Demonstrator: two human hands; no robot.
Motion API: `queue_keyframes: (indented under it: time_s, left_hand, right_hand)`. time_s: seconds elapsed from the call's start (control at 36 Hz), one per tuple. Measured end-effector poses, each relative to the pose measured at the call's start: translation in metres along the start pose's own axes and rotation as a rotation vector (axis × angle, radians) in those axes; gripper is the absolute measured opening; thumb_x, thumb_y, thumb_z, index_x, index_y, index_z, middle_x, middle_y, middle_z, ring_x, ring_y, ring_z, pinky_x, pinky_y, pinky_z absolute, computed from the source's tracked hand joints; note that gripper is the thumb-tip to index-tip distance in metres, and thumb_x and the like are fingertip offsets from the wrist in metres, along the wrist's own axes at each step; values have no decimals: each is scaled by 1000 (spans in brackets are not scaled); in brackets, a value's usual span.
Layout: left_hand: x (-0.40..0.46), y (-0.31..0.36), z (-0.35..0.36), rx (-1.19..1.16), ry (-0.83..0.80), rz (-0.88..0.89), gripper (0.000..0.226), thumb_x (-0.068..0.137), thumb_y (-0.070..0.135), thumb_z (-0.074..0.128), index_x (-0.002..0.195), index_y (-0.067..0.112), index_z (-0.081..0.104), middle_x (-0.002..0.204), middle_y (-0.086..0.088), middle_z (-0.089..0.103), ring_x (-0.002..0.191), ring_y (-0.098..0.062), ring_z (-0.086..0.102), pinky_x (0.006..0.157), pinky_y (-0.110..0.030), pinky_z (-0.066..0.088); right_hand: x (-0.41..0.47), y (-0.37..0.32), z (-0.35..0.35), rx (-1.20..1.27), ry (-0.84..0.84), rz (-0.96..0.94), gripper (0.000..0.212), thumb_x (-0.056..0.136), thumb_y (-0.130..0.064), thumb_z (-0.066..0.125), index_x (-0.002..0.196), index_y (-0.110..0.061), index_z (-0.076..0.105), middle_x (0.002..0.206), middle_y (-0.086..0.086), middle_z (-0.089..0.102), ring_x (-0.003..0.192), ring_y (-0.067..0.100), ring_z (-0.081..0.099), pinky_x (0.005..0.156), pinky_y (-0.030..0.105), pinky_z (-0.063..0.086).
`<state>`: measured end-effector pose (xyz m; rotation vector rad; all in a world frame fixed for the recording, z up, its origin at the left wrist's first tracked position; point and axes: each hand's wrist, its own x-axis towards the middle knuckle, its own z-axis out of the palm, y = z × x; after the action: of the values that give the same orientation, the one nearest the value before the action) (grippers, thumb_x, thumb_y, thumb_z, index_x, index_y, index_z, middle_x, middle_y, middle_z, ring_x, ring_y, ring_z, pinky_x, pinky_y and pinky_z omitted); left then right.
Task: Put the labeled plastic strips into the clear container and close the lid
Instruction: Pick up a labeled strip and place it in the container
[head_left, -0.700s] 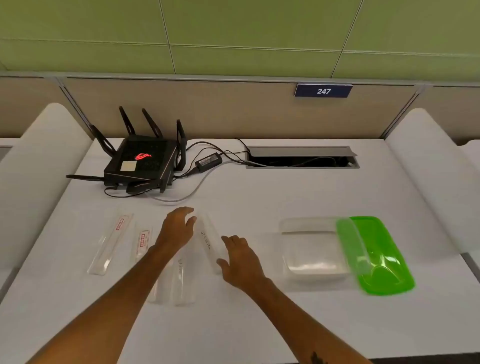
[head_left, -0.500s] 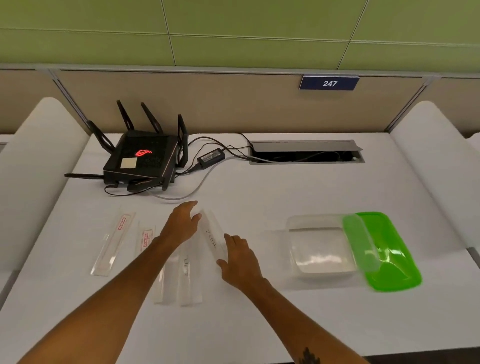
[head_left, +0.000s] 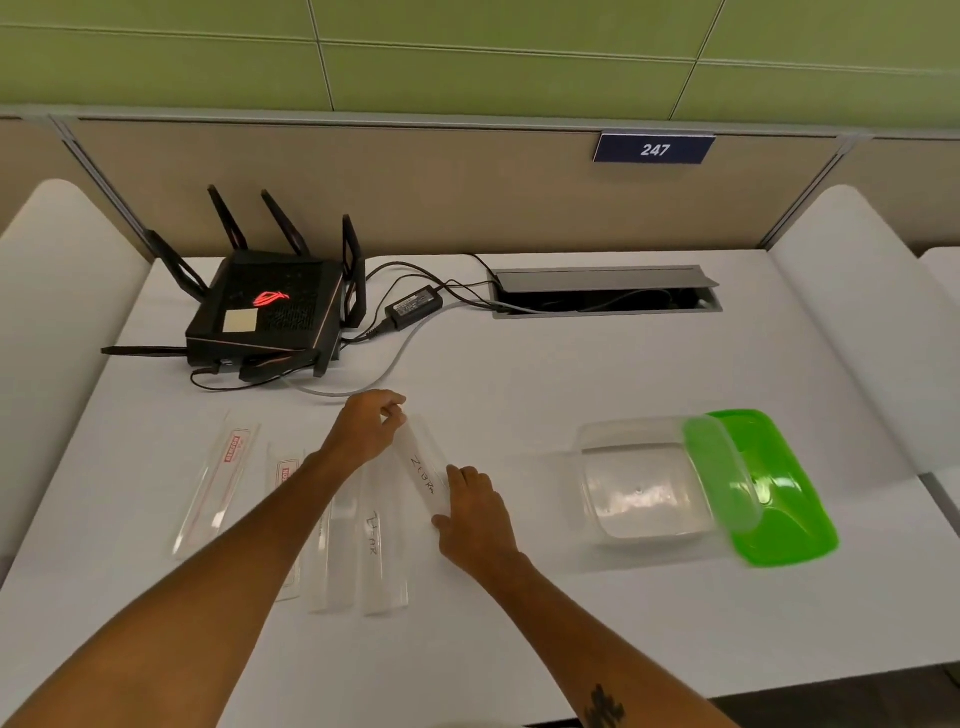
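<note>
A: Gripping the handwritten strip (head_left: 422, 470), were both hands on it?

B: Yes. The left hand (head_left: 366, 434) pinched its far end between fingertips and thumb, and the right hand (head_left: 475, 512) closed on its near end. The strip sat near the middle of the desk (head_left: 519, 374), angled; whether it had lifted clear of the surface, I could not tell.

A: And the other strips?

B: Lying flat toward the desk's left side: a second handwritten strip (head_left: 375, 543) just beside the held one, and a red-labelled strip (head_left: 221, 480) farthest left.

A: The box?

B: The clear container (head_left: 647, 486) stood open toward the right edge, well apart from the strips, with its green lid (head_left: 774, 493) touching its right side. A black router (head_left: 267, 312) stood at the far left corner.
</note>
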<state>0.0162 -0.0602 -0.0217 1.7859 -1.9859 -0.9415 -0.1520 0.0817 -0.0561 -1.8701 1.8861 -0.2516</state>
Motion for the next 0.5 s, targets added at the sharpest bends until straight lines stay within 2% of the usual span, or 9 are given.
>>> queue_keyframes:
  time_s: [0.14, 0.19, 0.31, 0.5]
  left_hand:
    - [4, 3, 4, -21, -22, -44, 29, 96, 11, 68, 125, 8, 69, 115, -9, 72, 98, -19, 65, 80, -19, 51]
    - [4, 5, 5, -45, -11, -60, 28, 95, 9, 69, 122, 9, 70, 102, -3, 70, 92, -17, 66, 71, -10, 48]
    - [1, 9, 3, -71, -11, -54, 26, 91, 8, 74, 117, 8, 72, 83, 10, 65, 74, 2, 61, 58, 0, 43]
    - [-9, 20, 1, -74, 24, -25, 27, 87, 9, 79, 113, 11, 74, 81, 13, 66, 74, 1, 63, 53, 2, 45]
  right_hand:
    - [1, -1, 1, -8, 8, 8, 58, 85, -34, 74, 132, -18, 45, 121, 4, 57, 108, 23, 56, 84, 34, 54]
    - [1, -1, 1, -2, 9, 17, 58, 85, -35, 74, 132, -18, 45, 121, 4, 57, 107, 23, 56, 83, 33, 53]
    - [1, 1, -1, -16, 2, 40, 59, 86, -39, 73, 133, -17, 47, 121, 4, 57, 108, 22, 55, 86, 33, 54]
    - [-2, 1, -8, -48, 21, 38, 58, 86, -43, 73, 129, -14, 48, 118, 5, 58, 103, 23, 58, 81, 35, 56]
